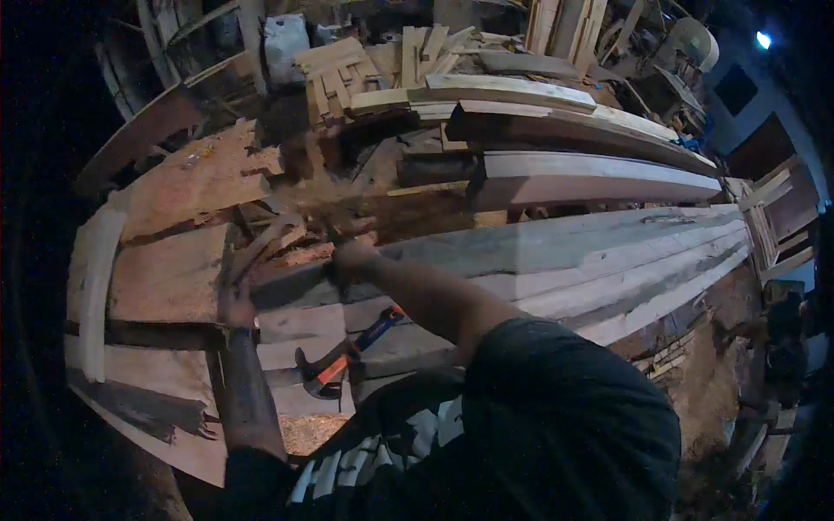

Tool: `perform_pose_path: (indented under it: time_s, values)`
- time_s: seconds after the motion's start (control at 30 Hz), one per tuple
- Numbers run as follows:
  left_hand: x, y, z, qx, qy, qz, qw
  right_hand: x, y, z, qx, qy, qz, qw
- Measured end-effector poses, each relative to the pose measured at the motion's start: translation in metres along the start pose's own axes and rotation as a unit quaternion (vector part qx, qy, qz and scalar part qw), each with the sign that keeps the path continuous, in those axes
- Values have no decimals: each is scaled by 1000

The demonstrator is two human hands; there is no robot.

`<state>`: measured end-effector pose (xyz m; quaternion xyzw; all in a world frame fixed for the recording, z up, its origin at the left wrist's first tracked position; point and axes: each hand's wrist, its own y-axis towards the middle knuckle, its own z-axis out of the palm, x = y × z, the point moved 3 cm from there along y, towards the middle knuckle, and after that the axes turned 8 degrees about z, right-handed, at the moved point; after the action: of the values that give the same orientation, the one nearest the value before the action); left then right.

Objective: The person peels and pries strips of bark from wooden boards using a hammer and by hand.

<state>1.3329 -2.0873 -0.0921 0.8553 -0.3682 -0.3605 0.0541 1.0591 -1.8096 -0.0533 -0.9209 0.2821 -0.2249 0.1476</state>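
Note:
My right hand reaches over the near end of the long planks. It looks closed, with a thin dark thing at its far side that is too blurred to name. My left hand is low at the left, beside a large board; shadow and blur hide its fingers. Just beyond the left hand lies a curved piece of wood; whether they touch, I cannot tell. A hammer with an orange and blue handle rests on the planks between my arms and close to my body.
Thick beams lie lengthwise beyond the planks. Short wood offcuts are piled at the back. A narrow board lies across the boards at the far left. Sawdust shows below the hammer. A lamp shines at the upper right.

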Motion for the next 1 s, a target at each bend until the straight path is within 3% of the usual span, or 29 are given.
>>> perform_pose_path:
  time_s: [0.07, 0.13, 0.17, 0.2, 0.23, 0.3, 0.4, 0.5, 0.57, 0.63, 0.7, 0.8, 0.83, 0.9, 1.0]
  values:
    - [-58, -19, -30, -17, -42, 11, 999, -9, -2, 1, -113, 26, -42, 992]
    - [-74, -49, -47, -16, -94, 28, 995, -24, 24, 48, -84, 9, -137, 987]
    - [-93, -34, -50, 32, -6, -51, 998, -16, 8, 33, -55, 35, -85, 994]
    - [-75, -14, -27, 36, -16, -47, 998, -7, -7, 5, -32, 54, -40, 997]
    - [-52, 5, -11, 35, -24, -44, 998, -11, 6, 4, -13, 24, -68, 997]
    - [-110, 25, -21, 94, 63, -102, 988, -24, 45, 18, -3, -17, -113, 993]
    - [-23, 48, 27, 124, 115, -81, 982, -21, 41, 10, 7, -33, -92, 995]
    - [-20, 46, 34, 141, 118, -159, 970, -27, 54, 14, 19, -32, -90, 995]
    - [-20, 44, 32, 119, 122, -136, 976, -28, 50, 10, 34, -44, -92, 994]
    - [6, 55, 46, 221, 162, -140, 952, -28, 50, 8, 51, -39, -99, 993]
    - [20, 56, 50, 204, 192, -100, 955, -35, 73, 24, 62, -17, -113, 992]
    - [7, 41, 22, 91, 198, -34, 975, -38, 107, 45, 56, 29, -127, 990]
    - [4, 30, 13, 109, 177, -57, 977, -43, 84, 47, 51, 14, -171, 984]
    - [-23, -14, -9, 52, 96, -49, 993, -23, -8, 5, -17, 11, -95, 995]
    - [-75, -77, -57, -119, -19, -12, 993, -16, -36, -12, -69, -27, -110, 991]
